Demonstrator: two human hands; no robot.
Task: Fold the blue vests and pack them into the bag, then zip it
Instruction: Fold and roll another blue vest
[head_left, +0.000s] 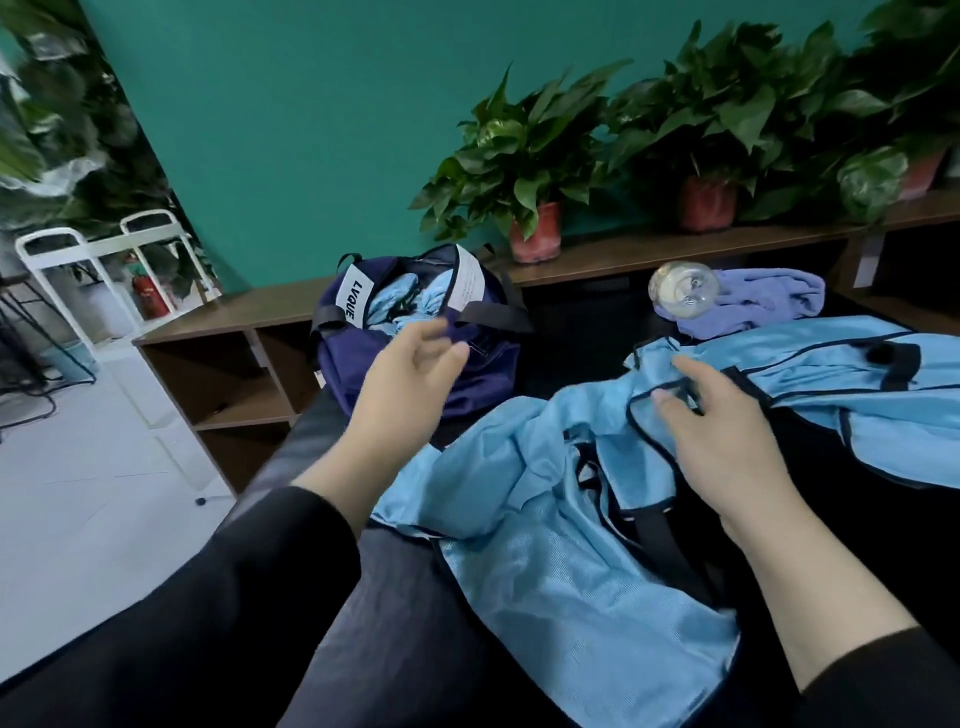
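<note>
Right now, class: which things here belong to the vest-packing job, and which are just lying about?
Belongs to the job:
navy bag, open, blue fabric inside
crumpled blue vest
second blue vest

Lying about:
potted plants
purple towel
clear bottle
white cart
</note>
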